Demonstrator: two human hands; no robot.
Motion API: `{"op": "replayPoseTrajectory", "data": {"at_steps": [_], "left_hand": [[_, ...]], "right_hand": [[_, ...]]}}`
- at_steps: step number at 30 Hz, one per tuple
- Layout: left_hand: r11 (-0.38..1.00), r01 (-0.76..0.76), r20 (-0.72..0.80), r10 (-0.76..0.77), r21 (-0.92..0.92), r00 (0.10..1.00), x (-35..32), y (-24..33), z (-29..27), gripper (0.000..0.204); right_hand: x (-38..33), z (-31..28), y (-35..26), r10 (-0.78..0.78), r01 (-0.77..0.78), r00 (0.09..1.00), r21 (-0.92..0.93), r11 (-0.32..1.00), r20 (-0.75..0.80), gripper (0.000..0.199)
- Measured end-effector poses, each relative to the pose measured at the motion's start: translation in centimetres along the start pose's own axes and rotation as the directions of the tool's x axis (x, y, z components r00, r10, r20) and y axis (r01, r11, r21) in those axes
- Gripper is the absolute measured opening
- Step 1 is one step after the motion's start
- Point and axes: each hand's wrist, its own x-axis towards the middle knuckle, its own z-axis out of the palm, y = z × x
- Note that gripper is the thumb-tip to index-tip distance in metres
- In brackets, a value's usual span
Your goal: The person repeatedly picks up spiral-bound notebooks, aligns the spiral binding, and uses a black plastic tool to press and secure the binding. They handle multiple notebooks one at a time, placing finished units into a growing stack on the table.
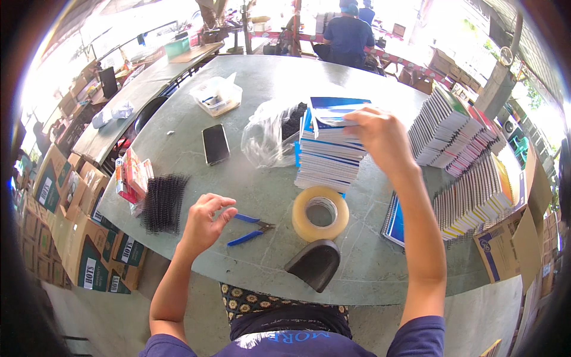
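Pinching the top book [332, 106] by its edge, perhaps to avoid creases, the right hand [379, 134] is over the stack [328, 160] at one o'clock; the left hand [204, 221], half open, empty, hovers at eight, pliers [263, 225] within reach.

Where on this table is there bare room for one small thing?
Bare patches: between the black phone and blue-handled pliers; also behind the plastic bag, right of the white container. Crowded: around the booklet stack, and the right side with stacked spiral notebooks.
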Motion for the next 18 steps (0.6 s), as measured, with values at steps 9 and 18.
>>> {"op": "replayPoseTrajectory", "data": {"at_steps": [9, 18], "left_hand": [[0.568, 0.429, -0.273, -0.341, 0.702, 0.899, -0.5, -16.6, -0.6, 0.025], [0.586, 0.316, -0.166, -0.297, 0.746, 0.941, 0.8, -14.0, -1.8, 0.019]], "right_hand": [[-8.3, 2.5, -4.6, 0.229, -0.314, 0.896, 0.177, 0.933, 0.380, 0.012], [-9.8, 8.4, -6.7, 0.093, -0.141, 0.935, 0.119, 0.983, 0.343, 0.020]]}}
